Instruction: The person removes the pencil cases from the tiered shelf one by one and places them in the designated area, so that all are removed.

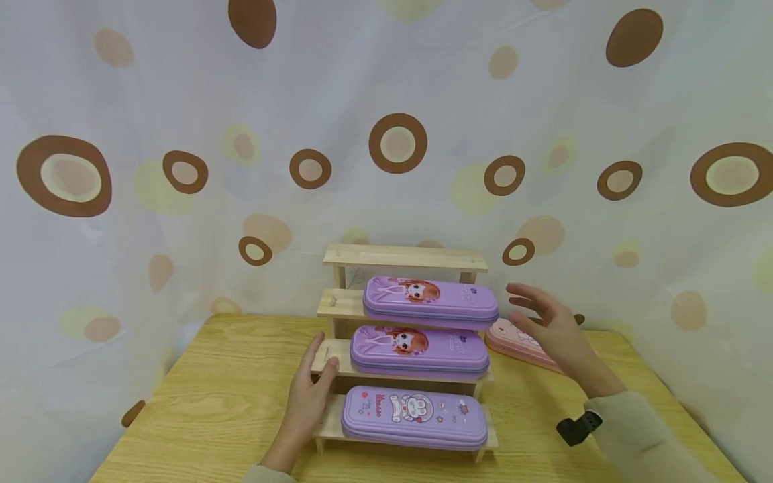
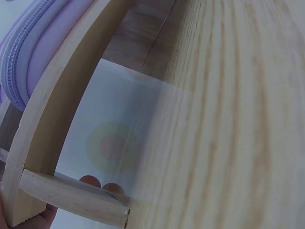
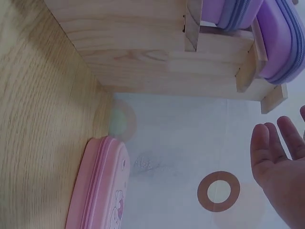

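Observation:
A four-step wooden rack (image 1: pixel 404 257) stands on the table. My left hand (image 1: pixel 306 396) grips its left end, thumb at the edge of a lower step; in the left wrist view, fingertips (image 2: pixel 90 181) show behind a wooden crosspiece. Two purple pencil cases with a red-haired girl print lie on the middle steps, an upper case (image 1: pixel 429 302) and a lower case (image 1: pixel 419 352). On the bottom step lies a purple pencil case with a bunny astronaut (image 1: pixel 413 417). My right hand (image 1: pixel 552 329) holds nothing, its fingers apart and slightly bent, just right of the upper case.
A pink pencil case (image 3: pixel 102 181) lies on the wooden table (image 1: pixel 241 382), right of the rack and partly behind my right hand in the head view. The top step carries no case. Behind everything hangs a pale curtain (image 1: pixel 338 87) with brown circles.

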A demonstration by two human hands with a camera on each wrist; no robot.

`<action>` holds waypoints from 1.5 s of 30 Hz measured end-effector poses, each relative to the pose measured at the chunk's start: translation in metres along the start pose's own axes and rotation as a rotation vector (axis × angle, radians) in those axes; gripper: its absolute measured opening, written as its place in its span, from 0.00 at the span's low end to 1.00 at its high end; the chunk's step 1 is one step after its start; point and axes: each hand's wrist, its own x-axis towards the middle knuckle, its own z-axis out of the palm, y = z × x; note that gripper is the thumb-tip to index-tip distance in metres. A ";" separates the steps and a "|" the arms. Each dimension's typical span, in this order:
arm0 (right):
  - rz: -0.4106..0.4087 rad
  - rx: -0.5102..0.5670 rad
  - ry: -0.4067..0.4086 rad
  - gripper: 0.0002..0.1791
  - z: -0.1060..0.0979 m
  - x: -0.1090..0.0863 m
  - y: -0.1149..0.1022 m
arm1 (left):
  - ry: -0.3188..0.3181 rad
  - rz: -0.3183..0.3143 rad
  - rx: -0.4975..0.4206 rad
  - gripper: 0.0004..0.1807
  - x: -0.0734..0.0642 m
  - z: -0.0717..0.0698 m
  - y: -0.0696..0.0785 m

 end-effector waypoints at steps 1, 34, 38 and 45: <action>-0.002 -0.004 -0.006 0.29 0.002 0.001 0.000 | 0.001 -0.003 0.001 0.33 0.000 0.000 0.000; 0.128 -0.063 -0.034 0.46 0.047 0.027 -0.013 | 0.002 0.000 0.011 0.33 0.000 0.000 0.001; 0.145 -0.074 -0.039 0.46 0.049 0.028 -0.016 | 0.001 -0.018 -0.002 0.32 -0.005 -0.002 0.017; 0.094 -0.076 -0.060 0.46 0.043 0.025 -0.019 | -0.002 0.003 0.016 0.33 -0.005 -0.001 0.016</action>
